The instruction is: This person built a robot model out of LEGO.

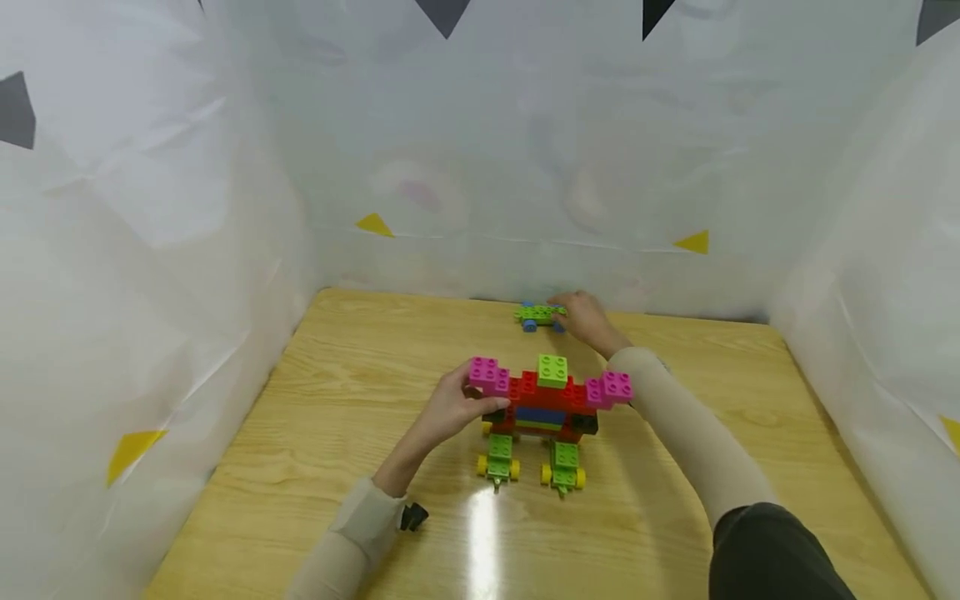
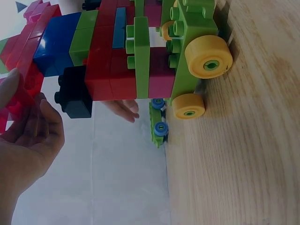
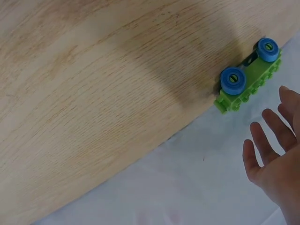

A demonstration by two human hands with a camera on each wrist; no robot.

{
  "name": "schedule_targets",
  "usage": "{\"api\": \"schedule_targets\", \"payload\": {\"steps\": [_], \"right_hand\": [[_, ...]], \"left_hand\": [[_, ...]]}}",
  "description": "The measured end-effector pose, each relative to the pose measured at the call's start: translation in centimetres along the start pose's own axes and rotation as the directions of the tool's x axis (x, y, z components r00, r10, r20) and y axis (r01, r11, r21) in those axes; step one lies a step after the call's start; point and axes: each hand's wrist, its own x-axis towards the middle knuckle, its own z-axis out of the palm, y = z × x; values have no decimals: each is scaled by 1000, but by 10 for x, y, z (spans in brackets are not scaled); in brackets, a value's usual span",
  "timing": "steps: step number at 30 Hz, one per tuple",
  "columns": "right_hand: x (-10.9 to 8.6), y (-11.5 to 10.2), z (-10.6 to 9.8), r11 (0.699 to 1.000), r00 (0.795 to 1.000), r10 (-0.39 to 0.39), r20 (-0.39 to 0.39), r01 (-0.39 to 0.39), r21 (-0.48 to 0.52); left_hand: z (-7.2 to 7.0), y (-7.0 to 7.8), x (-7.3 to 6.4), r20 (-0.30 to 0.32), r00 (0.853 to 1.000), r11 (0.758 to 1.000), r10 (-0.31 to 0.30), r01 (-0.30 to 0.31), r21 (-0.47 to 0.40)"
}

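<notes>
A large toy-brick figure (image 1: 542,398) stands on two green wheeled bases (image 1: 500,454) with yellow wheels. Its body is mostly red, with a blue layer, black side bricks, pink arms and a lime brick on top. My left hand (image 1: 444,414) pinches the pink arm at its left end; in the left wrist view the thumb lies on that pink brick. Near the table's back edge sits a small green brick car (image 3: 253,77) with blue wheels. My right hand (image 3: 279,152) is beside it, fingers spread and slightly bent, apart from the car in the right wrist view.
The wooden table (image 1: 360,358) is enclosed by white sheeting (image 1: 510,150) at the back and both sides. Yellow and dark triangles mark the sheets. Behind the small car, the table's back edge lies close to the sheet.
</notes>
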Motion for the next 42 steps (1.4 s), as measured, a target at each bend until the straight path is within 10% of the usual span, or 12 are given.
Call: {"api": "schedule_targets", "payload": {"steps": [27, 42], "right_hand": [[-1, 6, 11, 994, 998, 24, 66, -17, -106], [-18, 29, 6, 994, 992, 62, 107, -72, 86]], "left_hand": [[0, 5, 2, 29, 999, 999, 34, -35, 22], [2, -2, 5, 19, 1000, 1000, 7, -7, 2]]}}
